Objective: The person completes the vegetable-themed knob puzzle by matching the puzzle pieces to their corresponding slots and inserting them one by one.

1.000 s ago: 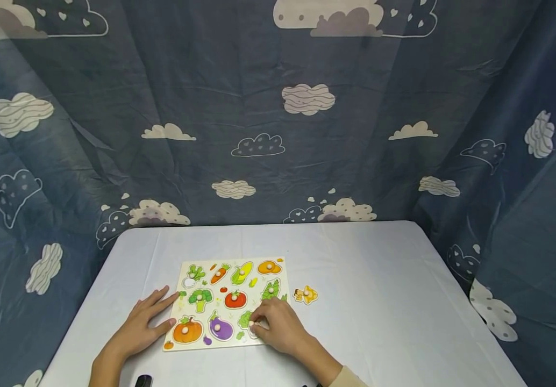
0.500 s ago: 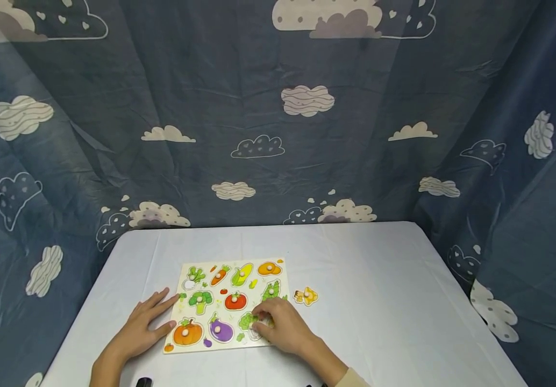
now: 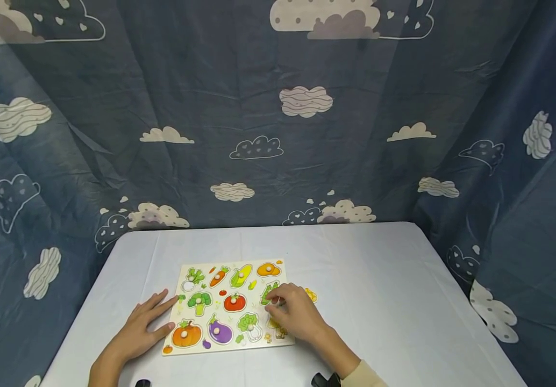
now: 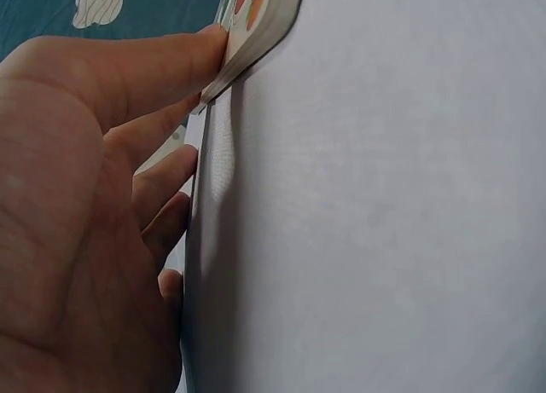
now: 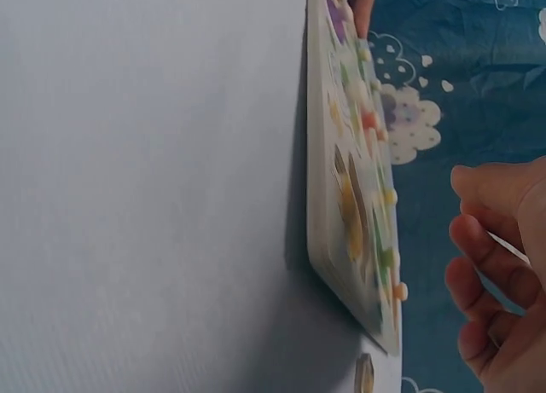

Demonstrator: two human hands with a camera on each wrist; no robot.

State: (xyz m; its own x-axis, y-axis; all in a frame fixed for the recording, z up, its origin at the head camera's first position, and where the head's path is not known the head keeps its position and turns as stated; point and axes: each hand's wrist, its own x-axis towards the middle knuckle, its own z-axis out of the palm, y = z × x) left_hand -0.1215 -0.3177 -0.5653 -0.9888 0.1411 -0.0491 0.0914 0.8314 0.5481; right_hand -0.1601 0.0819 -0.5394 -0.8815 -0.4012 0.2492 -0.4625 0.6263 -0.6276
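A vegetable knob puzzle board [image 3: 239,346] lies on the white table. My left hand [image 3: 137,328] rests at its left edge, fingers spread; the left wrist view shows thumb and fingertips touching the board's edge [image 4: 271,35]. Above the board's right side is my right hand [image 3: 299,314], fingers loosely bent with nothing between them. In the right wrist view this hand [image 5: 503,265] is apart from the board. A leafy green-and-white piece [image 3: 249,324] sits at the lower right, left of a mushroom-shaped recess [image 5: 348,201]. A loose yellow mushroom piece [image 3: 311,294] lies right of the board, partly hidden by the hand.
Knobbed pieces such as an eggplant [image 3: 220,331], a pumpkin [image 3: 186,335] and a tomato [image 3: 235,303] sit in the board. A small black object [image 3: 143,383] is at the front edge of view. A dark cloud-patterned curtain [image 3: 258,97] hangs behind the table.
My right hand has let go of the leafy green-and-white piece at the board's lower right and moved up and right. The left hand stays at the board's edge.
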